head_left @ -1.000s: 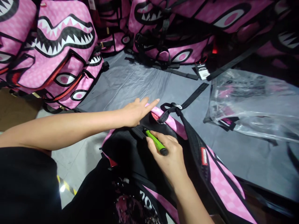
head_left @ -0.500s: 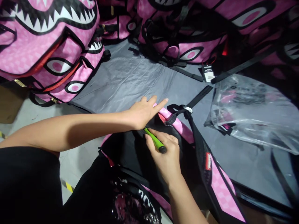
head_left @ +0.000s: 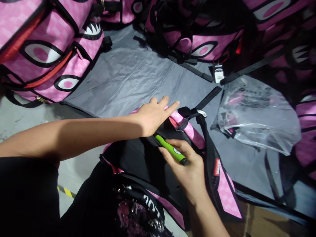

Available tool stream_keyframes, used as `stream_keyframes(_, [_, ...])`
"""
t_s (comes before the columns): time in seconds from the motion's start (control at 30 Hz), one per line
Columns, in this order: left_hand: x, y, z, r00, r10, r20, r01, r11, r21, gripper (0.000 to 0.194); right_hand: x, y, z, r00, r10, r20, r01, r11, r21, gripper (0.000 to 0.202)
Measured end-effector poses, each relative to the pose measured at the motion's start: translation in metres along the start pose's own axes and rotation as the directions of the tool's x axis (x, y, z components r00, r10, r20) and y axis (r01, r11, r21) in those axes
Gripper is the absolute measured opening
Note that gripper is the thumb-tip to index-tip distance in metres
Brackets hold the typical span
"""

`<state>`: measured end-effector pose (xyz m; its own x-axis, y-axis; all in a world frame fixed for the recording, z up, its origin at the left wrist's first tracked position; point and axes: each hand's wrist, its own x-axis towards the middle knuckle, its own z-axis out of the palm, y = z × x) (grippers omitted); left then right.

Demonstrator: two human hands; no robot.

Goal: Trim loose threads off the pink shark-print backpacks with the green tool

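A pink and black backpack (head_left: 158,161) lies across the near edge of the grey-covered table, its black side up. My left hand (head_left: 154,113) rests on the backpack's far edge, fingers spread out and pointing right over the pink trim. My right hand (head_left: 189,169) grips a slim tool with a bright green handle (head_left: 169,148) and a black end cap. The tool's front end points up and left, close under my left palm, where its tip is hidden. Just right of my left hand, a black strap with a pale buckle (head_left: 201,113) is attached to the backpack.
Another pink backpack (head_left: 45,52) with eye and teeth prints stands at the left. More pink bags (head_left: 204,47) crowd the far side, one with a paper tag (head_left: 218,73). A clear plastic bag (head_left: 259,118) lies on the grey table cover (head_left: 138,72) at the right.
My right hand has moved right and slightly down with the green-handled tool, so more of the handle shows. My left hand stays on the backpack's edge. The whole view has shifted slightly.
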<state>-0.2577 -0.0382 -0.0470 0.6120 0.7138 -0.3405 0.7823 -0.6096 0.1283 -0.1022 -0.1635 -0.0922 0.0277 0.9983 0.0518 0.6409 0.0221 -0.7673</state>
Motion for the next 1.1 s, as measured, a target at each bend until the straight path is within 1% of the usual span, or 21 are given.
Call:
stream_keyframes(0.07, [0.0,0.0,-0.001,1.0,0.001,0.006,-0.001,1.0,-0.011,0.102,0.004,0.002,-0.009,0.996,-0.055,0.073,0.057,0.998,-0.03,0.02])
stream_keyframes(0.13, [0.0,-0.001,-0.001,1.0,0.002,0.011,-0.002,1.0,-0.01,0.102,0.009,0.002,-0.013,0.988,-0.105,0.113,0.112,0.992,-0.055,0.021])
stream_keyframes(0.2, [0.001,-0.001,-0.001,1.0,-0.001,0.014,0.001,1.0,-0.004,0.102,0.012,-0.001,-0.01,0.983,-0.151,0.103,0.158,0.986,-0.06,0.02])
stream_keyframes(0.33, [0.003,-0.001,0.002,1.0,-0.011,0.001,0.011,1.0,0.01,0.103,0.01,-0.005,0.0,0.981,-0.192,0.025,0.194,0.974,-0.12,0.018])
stream_keyframes(0.4, [0.004,-0.001,0.002,1.0,-0.009,0.0,0.009,1.0,0.012,0.103,0.008,-0.007,0.003,0.98,-0.199,-0.008,0.196,0.969,-0.153,0.018])
stream_keyframes(0.53, [0.004,0.0,0.0,0.999,-0.019,0.03,0.019,1.0,-0.002,0.104,0.005,-0.009,0.006,0.982,-0.189,-0.003,0.187,0.975,-0.121,0.018])
stream_keyframes(0.6, [0.003,0.001,-0.001,0.999,-0.016,0.039,0.016,1.0,-0.004,0.104,0.004,-0.01,0.007,0.98,-0.194,-0.031,0.188,0.972,-0.144,0.017])
stream_keyframes(0.67, [0.003,0.001,-0.001,0.999,-0.013,0.031,0.013,1.0,-0.003,0.102,0.003,-0.011,0.008,0.978,-0.198,-0.061,0.188,0.972,-0.141,0.017])
stream_keyframes(0.77, [0.002,0.001,0.0,1.0,-0.02,0.018,0.02,1.0,-0.007,0.102,0.001,-0.012,0.011,0.984,-0.171,-0.053,0.165,0.981,-0.105,0.017])
stream_keyframes(0.87, [0.002,0.001,0.0,1.0,-0.017,0.02,0.017,1.0,0.002,0.105,-0.001,-0.012,0.015,0.983,-0.163,-0.088,0.148,0.977,-0.156,0.017])
stream_keyframes(0.93, [0.003,0.001,0.001,1.0,-0.02,0.014,0.02,1.0,0.012,0.105,-0.001,-0.013,0.018,0.979,-0.171,-0.113,0.154,0.977,-0.148,0.016])
stream_keyframes(1.0, [0.004,0.001,0.001,1.0,-0.022,0.01,0.022,1.0,0.014,0.105,-0.001,-0.014,0.02,0.981,-0.167,-0.099,0.154,0.98,-0.127,0.015])
stream_keyframes(1.1, [0.005,0.0,0.001,1.0,-0.013,0.022,0.012,1.0,0.007,0.105,0.0,-0.016,0.021,0.985,-0.15,-0.087,0.134,0.976,-0.169,0.015])
